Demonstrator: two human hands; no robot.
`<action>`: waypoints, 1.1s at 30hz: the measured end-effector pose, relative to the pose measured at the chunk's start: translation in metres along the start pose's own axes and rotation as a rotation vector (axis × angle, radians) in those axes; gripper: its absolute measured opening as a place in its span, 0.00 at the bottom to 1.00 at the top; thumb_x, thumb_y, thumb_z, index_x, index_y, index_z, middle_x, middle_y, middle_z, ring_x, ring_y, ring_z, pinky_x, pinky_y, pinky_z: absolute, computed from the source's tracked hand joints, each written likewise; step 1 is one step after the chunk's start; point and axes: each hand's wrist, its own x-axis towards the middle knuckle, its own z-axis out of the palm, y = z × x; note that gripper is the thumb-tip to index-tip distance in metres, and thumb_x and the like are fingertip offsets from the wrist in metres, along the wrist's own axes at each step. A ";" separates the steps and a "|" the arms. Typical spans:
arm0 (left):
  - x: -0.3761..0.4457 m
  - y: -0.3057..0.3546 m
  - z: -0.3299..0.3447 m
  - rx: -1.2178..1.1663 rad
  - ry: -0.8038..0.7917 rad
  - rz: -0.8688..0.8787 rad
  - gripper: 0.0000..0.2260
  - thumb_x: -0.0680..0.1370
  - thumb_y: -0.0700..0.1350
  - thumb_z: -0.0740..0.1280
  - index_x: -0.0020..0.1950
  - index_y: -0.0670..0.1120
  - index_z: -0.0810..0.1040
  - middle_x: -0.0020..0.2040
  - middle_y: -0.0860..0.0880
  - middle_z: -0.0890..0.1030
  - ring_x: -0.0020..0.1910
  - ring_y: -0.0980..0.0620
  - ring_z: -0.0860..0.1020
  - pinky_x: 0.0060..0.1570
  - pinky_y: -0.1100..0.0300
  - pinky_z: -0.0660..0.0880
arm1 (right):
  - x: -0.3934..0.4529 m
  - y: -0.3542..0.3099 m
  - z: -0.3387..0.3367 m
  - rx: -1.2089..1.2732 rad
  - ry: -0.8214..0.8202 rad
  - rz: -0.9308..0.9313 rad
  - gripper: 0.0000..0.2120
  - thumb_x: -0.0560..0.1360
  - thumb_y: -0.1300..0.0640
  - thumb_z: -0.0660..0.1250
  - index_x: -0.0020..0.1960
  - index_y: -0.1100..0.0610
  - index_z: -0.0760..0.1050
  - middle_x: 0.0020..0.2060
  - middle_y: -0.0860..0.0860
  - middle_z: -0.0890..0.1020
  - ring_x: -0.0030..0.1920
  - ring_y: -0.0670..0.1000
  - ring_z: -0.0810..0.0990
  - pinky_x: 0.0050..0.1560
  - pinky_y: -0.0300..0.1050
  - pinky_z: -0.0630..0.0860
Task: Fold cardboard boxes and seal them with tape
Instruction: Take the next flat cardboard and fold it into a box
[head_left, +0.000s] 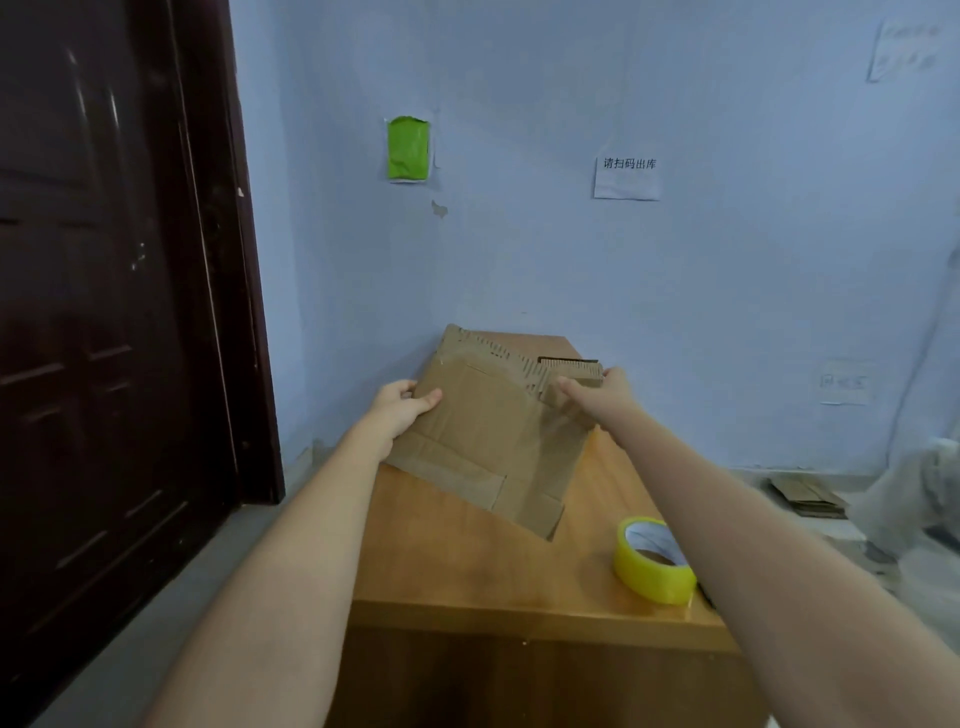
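A flattened brown cardboard box (483, 441) is held tilted above the far half of the wooden table (467, 566). My left hand (400, 405) grips its left edge, thumb on the near face. At the upper right corner my right hand (597, 389) pinches the box, where torn corrugated card shows. A roll of yellow tape (652, 558) lies on the table near its right front corner, apart from both hands.
A dark wooden door (104, 312) stands at the left. The blue wall behind carries a green patch (409, 148) and a paper note (627, 176). Flat cardboard sheets (808, 496) lie on the floor at the right, beside a clear plastic bag (919, 499).
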 end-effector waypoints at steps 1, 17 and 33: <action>-0.002 -0.008 0.004 -0.013 0.027 -0.001 0.24 0.75 0.48 0.71 0.68 0.41 0.71 0.65 0.44 0.75 0.60 0.44 0.76 0.62 0.47 0.72 | -0.003 0.008 0.007 0.017 0.005 0.032 0.47 0.69 0.40 0.71 0.75 0.62 0.53 0.71 0.59 0.64 0.68 0.61 0.68 0.61 0.53 0.71; -0.005 -0.051 0.016 -0.213 0.051 -0.120 0.22 0.75 0.52 0.69 0.68 0.50 0.74 0.62 0.50 0.78 0.61 0.47 0.75 0.64 0.43 0.71 | -0.004 0.037 0.043 0.023 -0.266 0.012 0.40 0.69 0.35 0.69 0.71 0.58 0.64 0.66 0.52 0.72 0.63 0.55 0.72 0.54 0.49 0.73; -0.075 -0.069 0.033 -0.119 -0.055 0.193 0.24 0.75 0.41 0.70 0.65 0.61 0.67 0.54 0.61 0.75 0.51 0.61 0.77 0.46 0.64 0.78 | -0.036 0.100 0.006 0.225 -0.494 -0.164 0.35 0.71 0.44 0.71 0.73 0.41 0.59 0.68 0.45 0.70 0.62 0.48 0.75 0.52 0.50 0.81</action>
